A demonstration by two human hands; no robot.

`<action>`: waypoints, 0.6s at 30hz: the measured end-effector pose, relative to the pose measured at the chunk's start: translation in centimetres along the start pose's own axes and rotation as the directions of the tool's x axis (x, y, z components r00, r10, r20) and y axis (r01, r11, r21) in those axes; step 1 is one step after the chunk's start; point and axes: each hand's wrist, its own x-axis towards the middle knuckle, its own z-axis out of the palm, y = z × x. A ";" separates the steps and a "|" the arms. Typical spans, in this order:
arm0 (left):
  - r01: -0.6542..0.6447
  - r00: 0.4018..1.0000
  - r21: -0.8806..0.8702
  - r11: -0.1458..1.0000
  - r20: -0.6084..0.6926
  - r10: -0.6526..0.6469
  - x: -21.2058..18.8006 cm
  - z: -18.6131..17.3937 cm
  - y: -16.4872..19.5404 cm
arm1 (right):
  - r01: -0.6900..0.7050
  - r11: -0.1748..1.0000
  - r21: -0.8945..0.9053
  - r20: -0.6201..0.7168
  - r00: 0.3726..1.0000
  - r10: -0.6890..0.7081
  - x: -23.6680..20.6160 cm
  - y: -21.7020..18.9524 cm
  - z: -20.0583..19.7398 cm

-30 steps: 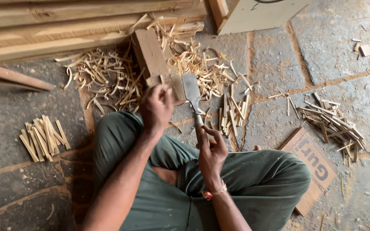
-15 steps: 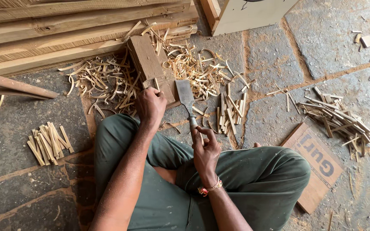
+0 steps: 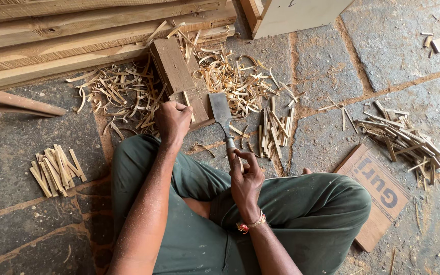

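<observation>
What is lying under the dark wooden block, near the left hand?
Under the wooden block lie curled shavings on the stone floor. The left hand covers its near corner, so what lies beneath there cannot be seen.

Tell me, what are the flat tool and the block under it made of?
The chisel blade looks like dull grey metal, worn, not shiny. The block seems to be rough brown wood, with visible grain and pale shavings curled around it.
</observation>
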 end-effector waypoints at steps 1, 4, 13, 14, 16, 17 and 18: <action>0.070 0.997 -0.057 0.996 0.044 -0.068 0.0 -0.2 0.1 | 0.010 1.000 0.017 -0.006 1.000 -0.010 0.0 -0.1 -0.1; 0.239 0.965 -0.199 0.950 0.161 -0.209 0.1 -0.6 0.5 | 0.011 0.999 0.053 -0.016 1.000 -0.011 0.2 -0.4 -0.6; 0.125 0.990 -0.281 0.952 0.096 -0.102 0.5 -0.6 -0.2 | 0.070 0.993 0.100 -0.016 0.997 -0.069 -1.4 -2.4 -2.8; -0.041 0.999 -0.232 0.972 -0.031 0.035 0.1 -0.4 0.0 | 0.075 0.994 0.080 -0.015 0.997 -0.074 -2.0 -2.7 -3.1; -0.346 0.937 -0.236 0.908 -0.142 0.320 -1.2 0.0 0.6 | 0.094 0.995 0.031 -0.003 0.996 -0.094 -3.2 -3.3 -3.9; -0.477 0.879 -0.307 0.824 -0.147 0.454 -2.3 0.4 1.1 | 0.109 0.994 0.001 0.011 0.994 -0.109 -3.8 -3.6 -4.3; -0.684 0.726 -0.297 0.666 -0.193 0.660 -3.5 0.9 1.6 | 0.122 0.992 -0.028 0.027 0.992 -0.122 -4.4 -3.9 -4.6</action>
